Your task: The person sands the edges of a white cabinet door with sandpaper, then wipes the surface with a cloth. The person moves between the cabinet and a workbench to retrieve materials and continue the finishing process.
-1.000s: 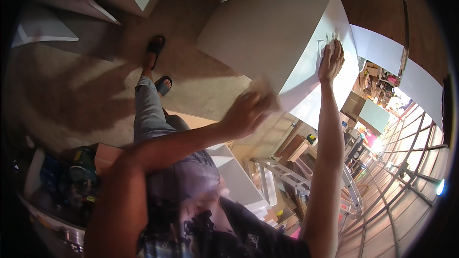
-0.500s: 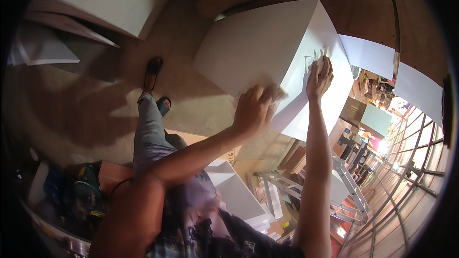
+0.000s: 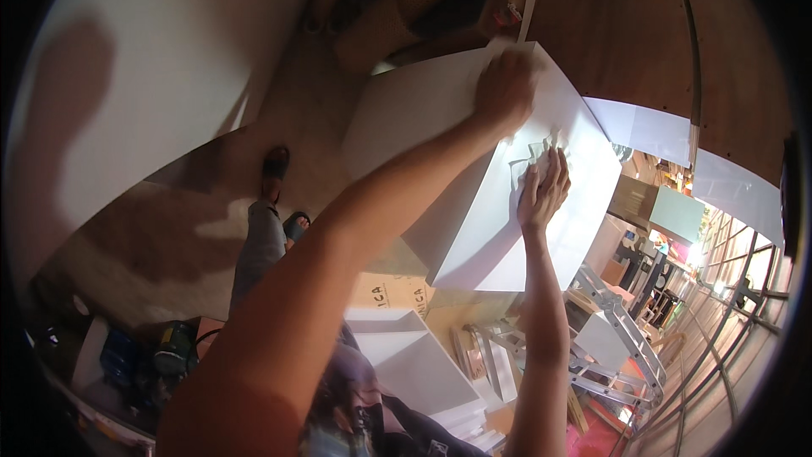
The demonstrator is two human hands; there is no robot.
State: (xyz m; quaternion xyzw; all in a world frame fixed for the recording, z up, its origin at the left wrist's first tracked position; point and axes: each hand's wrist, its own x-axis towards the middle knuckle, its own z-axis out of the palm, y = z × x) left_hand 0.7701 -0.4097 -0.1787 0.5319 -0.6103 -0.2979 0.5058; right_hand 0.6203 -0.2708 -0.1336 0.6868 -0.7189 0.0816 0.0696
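Observation:
A large white box-shaped piece [image 3: 440, 114] stands in front of me. One broad face is in shade and the face on the right is brightly lit. My left hand [image 3: 506, 89] is at the far upper edge between these faces, smeared by motion. Its fingers are curled over what looks like a pale cloth, mostly hidden. On the lit face, my right hand [image 3: 545, 190] presses a crumpled white cloth [image 3: 541, 146] against the surface, fingers stretched over it.
A tall white panel [image 3: 144, 59] rises at the left. Beside my legs lie open white box parts [image 3: 414, 364] and cardboard [image 3: 385, 290]. An aluminium ladder [image 3: 622, 334] is at the right, near a barred window [image 3: 736, 305]. Bottles [image 3: 173, 347] stand at lower left.
My left hand has moved from the near part of the box up to its far edge. My right hand has slid nearer along the lit face. The view has shifted, showing more white panel.

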